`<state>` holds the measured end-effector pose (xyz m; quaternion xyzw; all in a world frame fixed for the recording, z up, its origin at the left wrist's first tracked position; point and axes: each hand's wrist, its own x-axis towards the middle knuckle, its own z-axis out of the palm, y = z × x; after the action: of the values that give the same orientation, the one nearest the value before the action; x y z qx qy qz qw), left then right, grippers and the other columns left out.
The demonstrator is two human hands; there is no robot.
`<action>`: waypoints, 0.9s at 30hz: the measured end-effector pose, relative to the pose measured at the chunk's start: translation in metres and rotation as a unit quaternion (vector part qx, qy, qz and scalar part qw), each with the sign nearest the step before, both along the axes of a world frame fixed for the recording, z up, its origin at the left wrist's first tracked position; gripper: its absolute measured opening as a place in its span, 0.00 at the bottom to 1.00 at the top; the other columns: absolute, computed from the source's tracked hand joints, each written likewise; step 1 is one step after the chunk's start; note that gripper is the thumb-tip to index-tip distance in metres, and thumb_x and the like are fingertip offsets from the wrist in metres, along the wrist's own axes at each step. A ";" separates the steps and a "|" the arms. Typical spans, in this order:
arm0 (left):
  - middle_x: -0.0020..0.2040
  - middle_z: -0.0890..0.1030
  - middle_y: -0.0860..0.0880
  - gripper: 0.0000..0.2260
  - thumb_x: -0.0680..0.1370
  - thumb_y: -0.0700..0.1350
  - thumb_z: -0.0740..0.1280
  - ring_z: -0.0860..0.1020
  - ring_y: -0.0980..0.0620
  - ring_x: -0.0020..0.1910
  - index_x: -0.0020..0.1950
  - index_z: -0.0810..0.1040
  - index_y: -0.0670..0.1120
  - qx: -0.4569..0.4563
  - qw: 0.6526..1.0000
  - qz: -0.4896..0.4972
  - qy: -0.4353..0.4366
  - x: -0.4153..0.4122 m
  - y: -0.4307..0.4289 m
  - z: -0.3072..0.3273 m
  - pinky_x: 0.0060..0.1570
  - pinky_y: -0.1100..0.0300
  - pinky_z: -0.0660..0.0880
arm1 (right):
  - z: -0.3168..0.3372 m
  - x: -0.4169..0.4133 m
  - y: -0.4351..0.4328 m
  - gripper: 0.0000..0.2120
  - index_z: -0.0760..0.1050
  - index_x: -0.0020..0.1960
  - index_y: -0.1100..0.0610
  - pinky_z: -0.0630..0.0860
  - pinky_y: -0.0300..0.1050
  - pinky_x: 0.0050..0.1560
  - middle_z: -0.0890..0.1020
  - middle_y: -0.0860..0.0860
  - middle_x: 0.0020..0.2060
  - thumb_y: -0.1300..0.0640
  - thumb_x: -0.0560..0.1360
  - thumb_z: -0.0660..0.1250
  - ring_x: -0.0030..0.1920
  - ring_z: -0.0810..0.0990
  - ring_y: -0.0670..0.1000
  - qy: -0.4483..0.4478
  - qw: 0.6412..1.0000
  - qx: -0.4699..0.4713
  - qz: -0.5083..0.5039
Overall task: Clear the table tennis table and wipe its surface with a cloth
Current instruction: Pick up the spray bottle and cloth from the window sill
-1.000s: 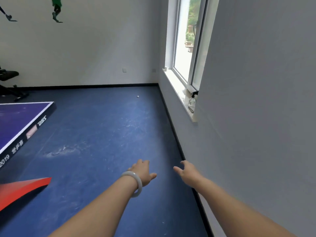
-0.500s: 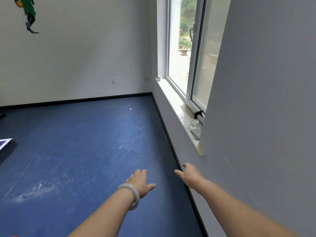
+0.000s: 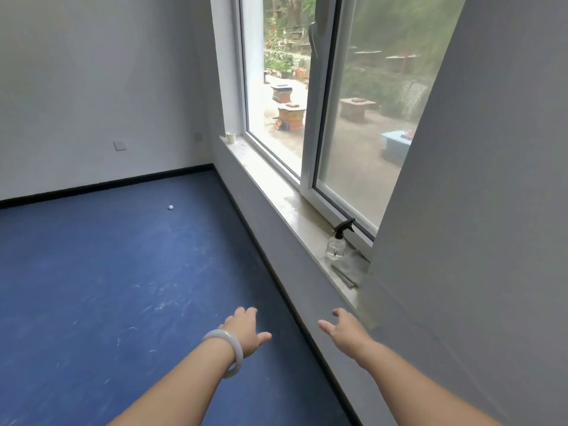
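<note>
Hands reach forward, empty: left hand (image 3: 242, 332) and right hand (image 3: 345, 329), fingers loosely spread. Right of centre, a spray bottle (image 3: 336, 242) stands on the windowsill (image 3: 276, 176) beside a grey cloth (image 3: 350, 269).

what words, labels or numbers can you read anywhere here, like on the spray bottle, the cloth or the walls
No readable words or numbers in this view.
Spray bottle: a small dark mark on its clear body, too small to read as text.
Cloth: plain grey, no print showing.
Wall plate: blank.
Cup on the windowsill: no print visible.
White ball on the floor: too small to tell.
</note>
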<state>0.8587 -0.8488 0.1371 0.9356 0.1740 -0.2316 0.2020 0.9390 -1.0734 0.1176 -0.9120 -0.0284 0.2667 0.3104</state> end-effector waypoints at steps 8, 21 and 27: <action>0.71 0.65 0.47 0.29 0.81 0.58 0.62 0.68 0.45 0.69 0.77 0.58 0.46 -0.023 0.992 -0.123 0.000 0.137 -0.002 -0.014 0.66 0.50 0.69 | -0.018 0.071 0.013 0.30 0.61 0.76 0.59 0.61 0.45 0.72 0.66 0.55 0.74 0.47 0.80 0.65 0.74 0.65 0.54 -0.002 0.990 0.036 -0.136; 0.71 0.65 0.48 0.28 0.81 0.57 0.61 0.69 0.46 0.67 0.77 0.58 0.47 -0.050 0.985 -0.163 0.022 0.301 0.011 -0.053 0.65 0.50 0.69 | -0.069 0.241 0.025 0.32 0.61 0.76 0.60 0.62 0.49 0.73 0.67 0.57 0.74 0.46 0.79 0.66 0.74 0.65 0.56 0.049 0.975 0.004 -0.218; 0.72 0.64 0.48 0.28 0.81 0.56 0.61 0.66 0.47 0.70 0.77 0.58 0.48 -0.073 0.974 -0.208 0.050 0.346 0.008 -0.090 0.67 0.52 0.67 | -0.092 0.287 0.028 0.35 0.60 0.77 0.59 0.62 0.49 0.73 0.65 0.57 0.74 0.47 0.76 0.69 0.74 0.64 0.58 0.049 0.963 -0.040 -0.262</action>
<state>1.2047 -0.8404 0.0467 0.9213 -0.0318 -0.3271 0.2080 1.2257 -1.0456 0.0257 -0.8852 0.2375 0.2211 0.3334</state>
